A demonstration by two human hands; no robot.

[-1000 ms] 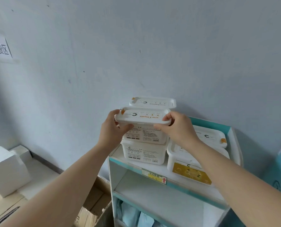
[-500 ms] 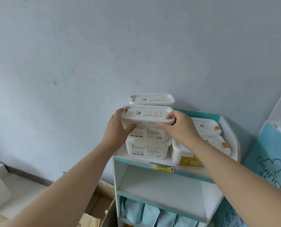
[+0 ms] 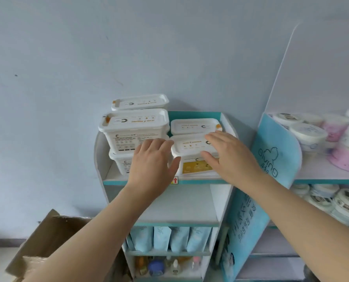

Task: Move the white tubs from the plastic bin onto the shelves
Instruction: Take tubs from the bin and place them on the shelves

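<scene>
White tubs (image 3: 136,129), lids printed with a "C" mark, sit stacked on the top shelf (image 3: 116,176); a blue side panel (image 3: 275,151) reads "Giving". Left hand (image 3: 151,165) and right hand (image 3: 230,153) hover before them, fingers spread, gripping nothing.

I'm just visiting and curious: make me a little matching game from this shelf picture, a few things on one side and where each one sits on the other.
Things:
1. white tubs
2. pale blue pouches
3. small bottles
4. round pink and white jars

Places:
A. lowest shelf in view of the narrow unit
B. top shelf of the narrow unit
C. shelves of the unit to the right
D. shelf right above the bottles, standing in a row

Pairs: 1-B, 2-D, 3-A, 4-C
</scene>
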